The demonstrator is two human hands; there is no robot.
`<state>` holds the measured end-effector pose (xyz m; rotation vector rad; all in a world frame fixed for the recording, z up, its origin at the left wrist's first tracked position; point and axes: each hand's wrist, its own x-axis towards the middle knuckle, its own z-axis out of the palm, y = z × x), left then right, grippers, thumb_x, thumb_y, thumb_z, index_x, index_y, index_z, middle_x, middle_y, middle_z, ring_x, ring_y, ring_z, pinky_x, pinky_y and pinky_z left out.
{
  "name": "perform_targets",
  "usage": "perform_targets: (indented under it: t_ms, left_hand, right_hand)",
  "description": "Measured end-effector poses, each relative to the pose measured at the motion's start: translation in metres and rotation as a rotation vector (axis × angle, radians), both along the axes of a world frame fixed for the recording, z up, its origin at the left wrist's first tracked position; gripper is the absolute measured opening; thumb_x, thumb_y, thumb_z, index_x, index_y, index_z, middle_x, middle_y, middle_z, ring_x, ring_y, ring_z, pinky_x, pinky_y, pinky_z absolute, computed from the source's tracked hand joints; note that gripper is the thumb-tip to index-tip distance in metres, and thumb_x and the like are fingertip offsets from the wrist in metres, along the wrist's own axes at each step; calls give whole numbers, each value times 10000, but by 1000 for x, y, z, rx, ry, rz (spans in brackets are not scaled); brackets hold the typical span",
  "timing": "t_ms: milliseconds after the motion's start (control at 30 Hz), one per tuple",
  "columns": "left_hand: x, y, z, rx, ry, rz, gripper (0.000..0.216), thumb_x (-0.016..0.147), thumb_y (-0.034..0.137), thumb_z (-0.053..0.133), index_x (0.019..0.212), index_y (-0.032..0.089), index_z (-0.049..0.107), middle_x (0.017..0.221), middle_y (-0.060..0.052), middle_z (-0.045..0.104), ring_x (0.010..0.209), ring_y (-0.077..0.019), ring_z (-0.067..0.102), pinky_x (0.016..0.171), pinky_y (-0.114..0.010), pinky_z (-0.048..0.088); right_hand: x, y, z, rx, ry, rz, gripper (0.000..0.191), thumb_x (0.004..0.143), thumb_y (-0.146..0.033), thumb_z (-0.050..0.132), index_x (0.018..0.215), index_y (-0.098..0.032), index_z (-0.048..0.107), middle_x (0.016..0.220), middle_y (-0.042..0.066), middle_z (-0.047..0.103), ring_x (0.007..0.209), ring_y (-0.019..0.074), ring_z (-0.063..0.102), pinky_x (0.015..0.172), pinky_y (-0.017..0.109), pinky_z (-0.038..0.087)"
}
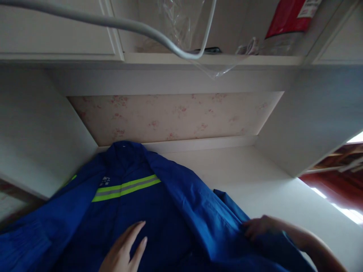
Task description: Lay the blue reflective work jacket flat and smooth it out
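A blue work jacket (159, 211) with a yellow-and-grey reflective stripe (124, 187) lies spread on a white desk (269, 189), collar toward the back wall. My left hand (124, 251) rests flat on the jacket's front, fingers extended and slightly apart. At the lower right, my right hand (259, 226) pinches the edge of the jacket's open front panel, which is folded over toward the right.
The desk sits in an alcove with white side panels and floral wallpaper (176, 117) behind. A shelf (210, 58) above holds clear plastic wrap and a red package (289, 17). A grey cable (119, 22) loops overhead. A reddish floor shows at right.
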<state>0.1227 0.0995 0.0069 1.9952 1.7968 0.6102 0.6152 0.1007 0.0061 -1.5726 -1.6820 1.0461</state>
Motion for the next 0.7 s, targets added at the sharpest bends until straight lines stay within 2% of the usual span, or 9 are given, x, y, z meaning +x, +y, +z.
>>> perform_targets:
  t_ms: [67,133,200,300,367,433,500,600,700]
  left_hand:
    - [8,23,-11,49,36,-52,491,902,525,464,1298,281,621,1332,-25,650,1214,-222,619,1001,-344,543]
    - [9,45,-23,86,121,-43,513,926,515,424,1320,242,607,1389,-57,604,1274,-240,571,1063,-420,494]
    - [6,62,-36,118,242,1,513,942,467,399,1330,198,600,1426,-93,566,1320,-269,525,1115,-501,422]
    - [7,72,-48,138,416,68,497,964,387,357,1365,183,570,1489,-96,492,1405,-286,416,1170,-575,286]
    - [11,71,-48,109,497,84,495,976,379,333,1411,233,520,1544,-62,413,1450,-297,332,1167,-642,212]
    - [15,69,-43,66,549,120,495,978,405,329,1446,311,462,1594,-34,316,1478,-333,254,1115,-742,169]
    - [14,69,-37,36,575,199,506,975,445,336,1468,357,411,1624,-43,245,1486,-380,202,1052,-810,157]
    - [1,80,-32,9,535,346,573,966,503,334,1508,317,342,1627,-126,233,1469,-446,201,995,-848,182]
    - [-14,100,-33,-50,434,388,623,942,546,363,1507,283,358,1602,-171,286,1438,-487,245,969,-861,204]
  right_hand:
    - [29,0,22,-140,-64,207,404,755,-659,582,735,-321,803,888,156,764,932,303,725,879,462,552]
    - [38,-2,37,-55,-231,69,415,787,-647,551,893,-339,808,997,139,761,953,321,722,881,499,567]
    - [18,-9,38,162,-387,-128,442,838,-624,511,1071,-351,769,1140,112,728,1029,320,700,913,515,567]
    - [-51,-26,8,411,-561,-141,477,896,-550,520,1349,-411,580,1431,37,548,1256,333,568,1019,560,505]
    - [-97,-35,-27,511,-721,-12,585,822,-650,593,1381,-520,483,1438,8,529,1232,430,563,973,759,423]
    - [-128,-38,-62,506,-792,26,652,820,-673,583,1426,-543,381,1433,8,525,1193,464,579,909,837,389]
    - [-139,-35,-86,479,-816,10,667,845,-662,557,1453,-535,313,1440,14,511,1190,476,576,878,868,367]
    - [-131,-21,-93,452,-811,18,655,871,-650,527,1462,-543,265,1459,13,480,1223,487,543,854,912,306]
    - [-119,0,-75,390,-782,52,592,908,-611,498,1460,-530,299,1482,8,456,1283,464,498,904,901,268]
